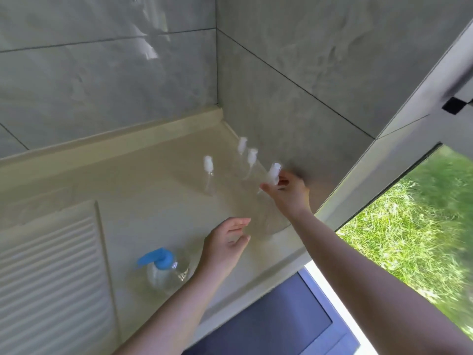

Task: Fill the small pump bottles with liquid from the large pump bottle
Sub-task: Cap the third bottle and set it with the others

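Big grey tile walls [110, 73] meet in a corner behind the counter. On the rt there's a white window frame [399, 139] w/ bright green grass [414, 226] outside. The cream counter [158, 201] runs along under the walls, w/ a ribbed draining part [48, 265] on the left side. Below the counter's front edge is a blue-grey cupboard front [276, 326].

Two bare arms reach in from the bottom. The picture is blurry, so small bits are hard to see.

The large pump bottle [166, 271] stands on the counter near the front, just beside the left wrist. It's clear w/ a blue pump top.

The left hand [225, 242] floats over the counter w/ fingers loose and apart, holding nothing. It sits btwn the big bottle and the nearest small bottle [271, 206].

The right hand [289, 193] is up by the rt wall. Its fingertips pinch the white pump top [273, 172] of that nearest small bottle. The clear body below it is v. faint; can't tell if there's liquid in it.

Three more small pump bottles stand farther back, all clear w/ white tops: one alone to the left [208, 172], and two [247, 157] close together near the rt wall.
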### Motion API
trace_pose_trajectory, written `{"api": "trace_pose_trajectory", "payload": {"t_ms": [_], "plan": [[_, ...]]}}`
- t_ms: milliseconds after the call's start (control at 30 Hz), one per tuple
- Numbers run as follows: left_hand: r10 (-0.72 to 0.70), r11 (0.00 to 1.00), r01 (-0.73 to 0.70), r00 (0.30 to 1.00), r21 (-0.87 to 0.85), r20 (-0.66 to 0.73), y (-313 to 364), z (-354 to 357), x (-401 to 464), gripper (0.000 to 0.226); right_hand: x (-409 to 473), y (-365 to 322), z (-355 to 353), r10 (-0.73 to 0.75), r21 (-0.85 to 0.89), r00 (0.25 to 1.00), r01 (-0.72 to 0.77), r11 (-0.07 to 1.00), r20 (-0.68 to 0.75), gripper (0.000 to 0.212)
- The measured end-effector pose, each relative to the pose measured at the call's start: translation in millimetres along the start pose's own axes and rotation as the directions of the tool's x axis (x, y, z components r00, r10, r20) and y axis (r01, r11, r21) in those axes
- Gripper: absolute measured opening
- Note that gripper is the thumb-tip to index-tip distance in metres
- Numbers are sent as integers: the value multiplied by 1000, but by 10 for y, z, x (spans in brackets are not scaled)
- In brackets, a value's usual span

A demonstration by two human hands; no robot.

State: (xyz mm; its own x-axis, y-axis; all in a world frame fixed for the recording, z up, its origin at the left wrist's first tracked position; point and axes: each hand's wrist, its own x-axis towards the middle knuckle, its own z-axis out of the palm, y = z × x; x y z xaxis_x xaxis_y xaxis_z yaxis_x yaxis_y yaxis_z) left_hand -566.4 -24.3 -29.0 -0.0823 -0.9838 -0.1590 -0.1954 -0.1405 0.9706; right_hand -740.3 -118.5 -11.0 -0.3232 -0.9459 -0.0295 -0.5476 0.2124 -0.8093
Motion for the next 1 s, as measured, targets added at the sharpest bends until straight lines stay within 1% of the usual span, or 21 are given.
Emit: {"api": "trace_pose_trajectory", "payload": {"t_ms": [100, 233, 433, 633, 867, 1000], "plan": [[-12, 1000, 13, 1000, -18, 23, -18, 71, 38, 39, 101, 46, 93, -2, -16, 1000, 2, 1000, 8, 34], [-46, 997, 47, 999, -61, 30, -62, 121, 64, 38, 182, 80, 212, -14, -17, 1000, 14, 1000, -2, 38], [-58, 994, 60, 998, -96, 18, -80, 100, 105, 34, 175, 48, 307, -121, -17, 989, 120, 993, -83, 42], [-75, 992, 75, 997, -101, 4, -130, 76, 132, 31, 174, 167, 369, -191, -65, 980, 187, 980, -59, 43], [-95, 991, 91, 995, -97, -29, -98, 81, 147, 31, 176, 201, 423, -218, -67, 970, 212, 975, -107, 43], [-92, 992, 87, 995, -89, -47, -3, 47, 121, 29, 166, 178, 427, -208, -70, 973, 202, 977, -96, 43]]}}
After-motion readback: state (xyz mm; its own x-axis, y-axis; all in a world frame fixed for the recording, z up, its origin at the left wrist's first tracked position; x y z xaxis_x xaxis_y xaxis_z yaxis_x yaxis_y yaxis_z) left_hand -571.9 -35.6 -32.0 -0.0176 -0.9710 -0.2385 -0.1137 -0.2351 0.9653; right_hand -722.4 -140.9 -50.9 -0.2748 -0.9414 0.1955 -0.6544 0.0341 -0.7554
